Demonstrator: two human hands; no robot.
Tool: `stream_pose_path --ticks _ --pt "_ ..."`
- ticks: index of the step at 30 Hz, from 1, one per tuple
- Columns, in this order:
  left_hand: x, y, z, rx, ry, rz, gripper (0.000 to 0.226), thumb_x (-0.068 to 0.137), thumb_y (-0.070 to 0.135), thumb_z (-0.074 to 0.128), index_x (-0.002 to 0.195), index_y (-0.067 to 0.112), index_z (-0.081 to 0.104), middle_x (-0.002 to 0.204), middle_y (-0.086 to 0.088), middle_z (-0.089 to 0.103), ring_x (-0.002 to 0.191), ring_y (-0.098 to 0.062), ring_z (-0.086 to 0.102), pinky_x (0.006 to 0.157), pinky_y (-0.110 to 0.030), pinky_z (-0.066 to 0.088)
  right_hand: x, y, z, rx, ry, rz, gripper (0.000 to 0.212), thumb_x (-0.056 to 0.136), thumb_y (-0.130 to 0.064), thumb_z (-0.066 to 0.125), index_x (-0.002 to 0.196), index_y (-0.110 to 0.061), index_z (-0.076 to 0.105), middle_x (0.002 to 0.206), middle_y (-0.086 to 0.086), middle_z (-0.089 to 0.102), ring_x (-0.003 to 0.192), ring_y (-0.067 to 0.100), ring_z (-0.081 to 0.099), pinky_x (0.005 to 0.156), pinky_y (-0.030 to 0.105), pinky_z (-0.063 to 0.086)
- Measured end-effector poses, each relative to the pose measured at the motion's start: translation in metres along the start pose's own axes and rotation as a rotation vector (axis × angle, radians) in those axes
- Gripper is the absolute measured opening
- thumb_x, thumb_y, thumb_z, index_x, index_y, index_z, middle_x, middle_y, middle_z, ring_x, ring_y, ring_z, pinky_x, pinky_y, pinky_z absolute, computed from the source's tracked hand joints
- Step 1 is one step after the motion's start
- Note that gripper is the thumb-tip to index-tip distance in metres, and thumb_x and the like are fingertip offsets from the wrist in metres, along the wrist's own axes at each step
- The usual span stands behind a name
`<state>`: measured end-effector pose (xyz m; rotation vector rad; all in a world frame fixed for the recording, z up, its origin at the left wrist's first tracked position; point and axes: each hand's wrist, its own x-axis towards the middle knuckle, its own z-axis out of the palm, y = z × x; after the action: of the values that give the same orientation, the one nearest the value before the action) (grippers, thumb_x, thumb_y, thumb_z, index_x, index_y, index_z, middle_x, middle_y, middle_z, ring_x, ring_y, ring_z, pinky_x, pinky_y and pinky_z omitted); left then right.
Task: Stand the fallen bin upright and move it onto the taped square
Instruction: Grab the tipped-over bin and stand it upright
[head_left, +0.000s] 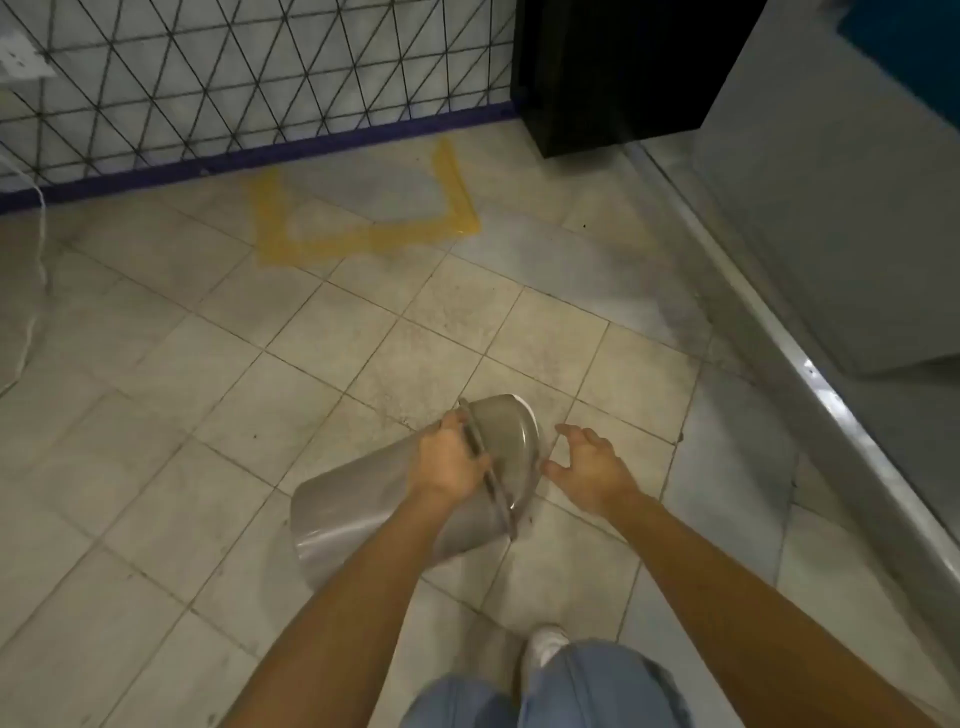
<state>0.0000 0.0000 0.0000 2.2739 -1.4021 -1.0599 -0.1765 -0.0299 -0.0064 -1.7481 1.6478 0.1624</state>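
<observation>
A grey plastic bin (353, 514) with a domed lid lies on its side on the tiled floor, lid end pointing up and right. My left hand (447, 457) grips it at the rim where the lid meets the body. Just right of the lid, my right hand (589, 465) hovers with fingers spread, holding nothing. The yellow taped square (363, 236) is marked on the floor farther ahead, against the wall.
A wall (208, 78) with a black triangle pattern and a purple base strip runs behind the tape. A black cabinet (613, 73) stands at the back right. A raised metal threshold (779, 338) crosses the right side. A white cable (36, 291) hangs at left.
</observation>
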Motion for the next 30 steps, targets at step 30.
stream_pose_path --ticks 30 --pt "0.017 -0.035 -0.001 -0.690 0.025 -0.082 0.067 0.072 0.005 0.069 0.131 0.015 0.036 0.104 -0.011 0.061 0.081 -0.021 0.063 0.054 -0.025 0.052 0.035 0.022 0.065 0.425 -0.032 0.143 0.068 0.086 -0.026 0.058 0.144 -0.014 0.025 0.148 0.010 0.036 0.132 0.027 0.038 0.102 0.035 0.033"
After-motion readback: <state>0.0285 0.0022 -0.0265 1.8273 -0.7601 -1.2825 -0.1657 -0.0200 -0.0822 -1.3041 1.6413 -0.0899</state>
